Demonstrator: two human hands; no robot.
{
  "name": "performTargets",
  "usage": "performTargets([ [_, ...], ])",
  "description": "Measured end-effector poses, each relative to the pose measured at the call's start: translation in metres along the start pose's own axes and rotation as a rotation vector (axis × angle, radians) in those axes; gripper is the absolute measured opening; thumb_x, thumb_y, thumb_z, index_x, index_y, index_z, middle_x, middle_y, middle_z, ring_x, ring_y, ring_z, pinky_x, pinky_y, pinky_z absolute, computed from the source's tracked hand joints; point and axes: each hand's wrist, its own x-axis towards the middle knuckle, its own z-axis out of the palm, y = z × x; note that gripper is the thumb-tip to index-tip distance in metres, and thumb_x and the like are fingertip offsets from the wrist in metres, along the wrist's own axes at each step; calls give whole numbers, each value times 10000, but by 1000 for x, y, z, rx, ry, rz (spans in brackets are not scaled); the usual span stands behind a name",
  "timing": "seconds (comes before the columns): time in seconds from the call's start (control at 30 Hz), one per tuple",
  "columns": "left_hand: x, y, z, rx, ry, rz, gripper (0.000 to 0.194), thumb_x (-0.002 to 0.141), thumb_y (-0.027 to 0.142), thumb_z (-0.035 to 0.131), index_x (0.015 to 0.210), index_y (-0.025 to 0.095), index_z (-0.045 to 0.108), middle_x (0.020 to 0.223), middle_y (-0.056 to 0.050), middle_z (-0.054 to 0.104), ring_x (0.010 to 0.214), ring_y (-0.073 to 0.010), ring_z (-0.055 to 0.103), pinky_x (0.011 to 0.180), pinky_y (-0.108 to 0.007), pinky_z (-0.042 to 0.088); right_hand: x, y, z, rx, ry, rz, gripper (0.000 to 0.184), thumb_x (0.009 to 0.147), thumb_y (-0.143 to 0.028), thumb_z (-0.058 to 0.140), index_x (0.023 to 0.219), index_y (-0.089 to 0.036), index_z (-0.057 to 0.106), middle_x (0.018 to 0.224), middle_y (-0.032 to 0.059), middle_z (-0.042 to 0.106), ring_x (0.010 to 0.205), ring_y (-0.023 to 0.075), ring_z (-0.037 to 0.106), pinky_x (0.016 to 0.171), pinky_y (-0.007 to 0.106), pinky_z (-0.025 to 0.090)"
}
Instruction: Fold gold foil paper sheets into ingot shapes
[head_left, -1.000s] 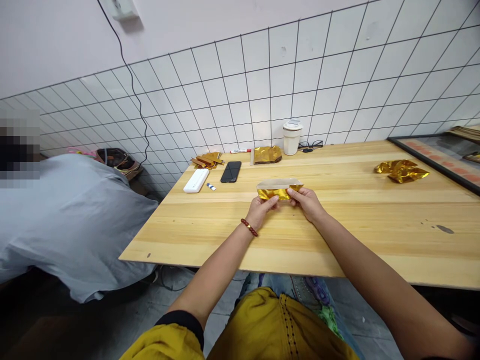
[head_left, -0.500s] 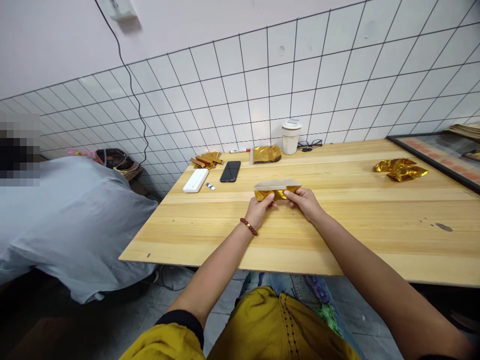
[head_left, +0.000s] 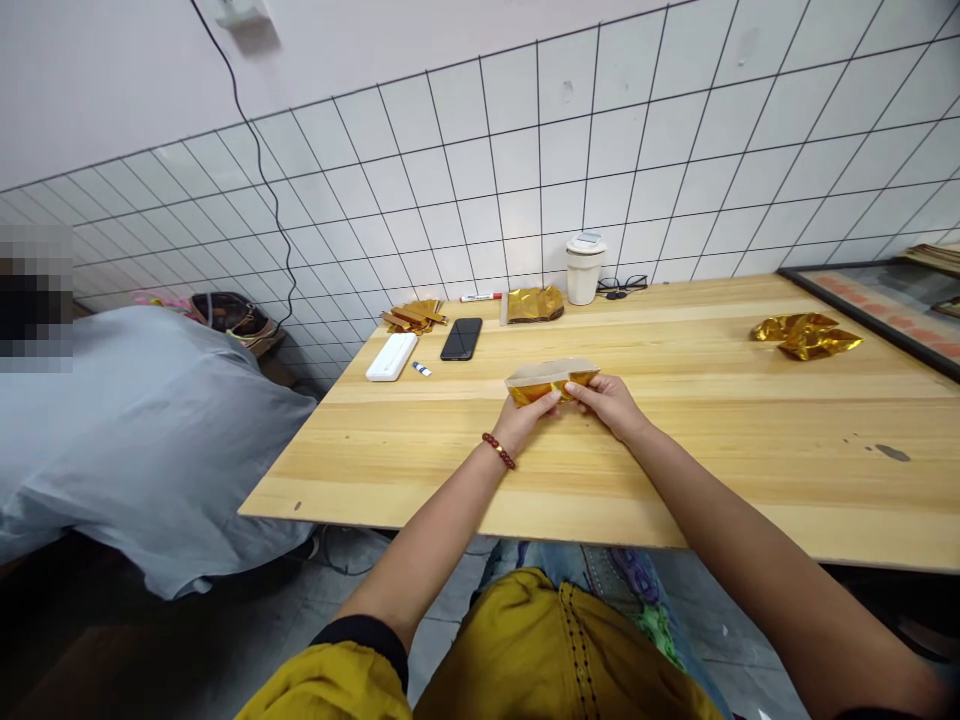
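Observation:
A folded piece of gold foil paper (head_left: pixel 550 379), pale on its inner side, lies over the middle of the wooden table (head_left: pixel 675 470). My left hand (head_left: pixel 523 425), with a red bead bracelet at the wrist, pinches its near left edge. My right hand (head_left: pixel 611 403) pinches the near right edge. Both hands press the paper's front fold between thumb and fingers.
At the table's back stand a white cup (head_left: pixel 584 269), a gold packet (head_left: pixel 533 304), a red pen (head_left: pixel 481 297), a black phone (head_left: pixel 461 339), a white box (head_left: pixel 391 357) and gold strips (head_left: pixel 413 317). Crumpled gold foil (head_left: pixel 806 335) lies far right. A person in grey (head_left: pixel 142 440) bends at the left.
The hands have drawn slightly closer together on the gold paper and its left end has tilted a little. Everything else on the table is where it was.

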Motion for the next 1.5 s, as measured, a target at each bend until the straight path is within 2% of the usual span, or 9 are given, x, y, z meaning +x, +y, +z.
performTargets([
  [0.1,0,-3,-1,72,-57,34,432,613,405,869,935,148,737,904,-72,739,752,-161,640,675,-287,510,1,3,-1,0,1,-11,483,558,-621,825,666,-166,702,599,16,658,485,95,481,478,240,378],
  [0.27,3,-10,-3,136,-131,94,417,656,415,843,958,146,741,989,-97,748,859,-196,673,805,-337,536,3,6,-3,-8,21,-27,492,569,-632,815,659,-162,699,566,5,636,469,85,445,464,234,345],
  [0.57,3,-9,-1,144,-80,82,443,623,444,858,924,143,735,898,-92,754,708,-171,657,671,-319,550,2,4,-2,21,1,-21,480,576,-621,820,700,-167,725,618,30,683,491,100,479,473,241,344],
  [0.77,3,-10,-2,129,-69,84,432,628,427,858,933,148,734,905,-82,754,726,-165,657,692,-313,544,1,2,-1,33,14,-15,493,551,-633,828,669,-169,711,580,13,658,478,93,462,470,241,342],
  [0.97,2,-11,-2,147,-101,96,432,652,436,841,963,154,741,976,-95,755,813,-193,677,726,-323,548,1,2,-1,24,11,-13,497,558,-639,822,673,-167,716,601,28,683,482,98,476,457,239,333],
  [1.27,3,-11,-2,129,-99,82,422,648,471,838,882,140,719,823,-75,743,688,-159,650,670,-314,550,-1,-1,0,29,-12,-23,486,582,-629,817,702,-168,718,618,37,695,511,117,536,475,242,372],
  [1.5,4,-13,-2,161,-98,82,469,676,521,805,911,127,705,823,-93,746,666,-155,647,674,-318,546,-2,-3,0,54,7,-26,465,588,-608,821,702,-172,708,605,18,666,521,111,516,491,244,380],
])
